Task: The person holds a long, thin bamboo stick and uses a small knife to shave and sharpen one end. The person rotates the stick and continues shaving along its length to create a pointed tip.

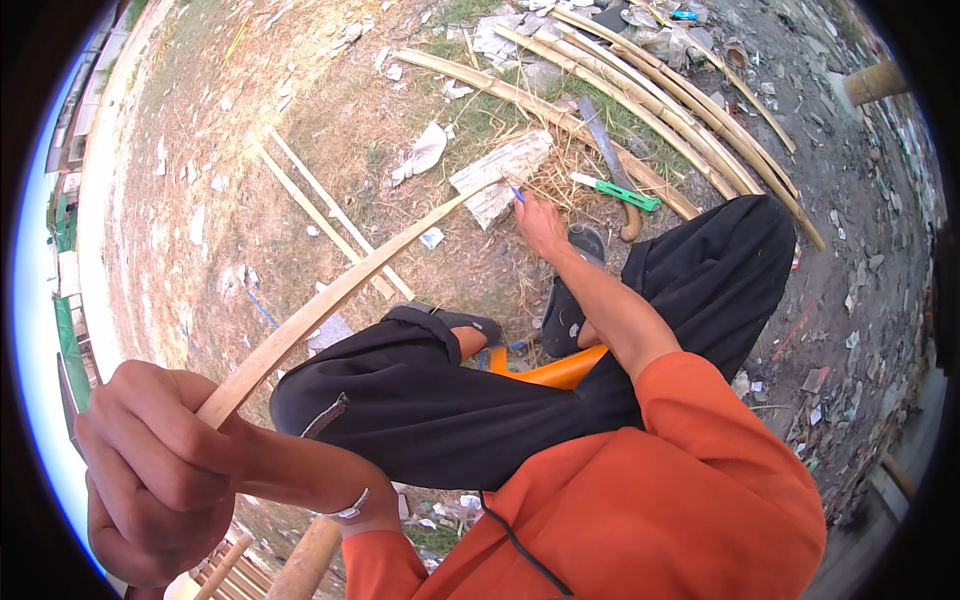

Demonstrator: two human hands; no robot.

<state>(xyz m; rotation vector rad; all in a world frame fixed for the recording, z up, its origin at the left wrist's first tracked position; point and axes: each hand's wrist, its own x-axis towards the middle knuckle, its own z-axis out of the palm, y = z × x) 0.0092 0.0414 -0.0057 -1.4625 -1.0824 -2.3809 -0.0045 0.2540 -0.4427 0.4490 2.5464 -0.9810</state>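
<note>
My left hand, close by at the lower left, is closed around one end of a long pale bamboo strip. The strip slants away to a whitish wooden block on the ground, its far end lying over the block. Beside that end my right hand is closed on a slim blue pen-like tool, whose tip is too small to make out. Just right of the block lie a green-handled cutter and a machete with a wooden handle.
Several long bamboo strips lie at the far right. Two thin strips rest on the dry grass to the left. My black-trousered legs are bent around the work spot, with an orange seat edge between them. Litter covers the ground.
</note>
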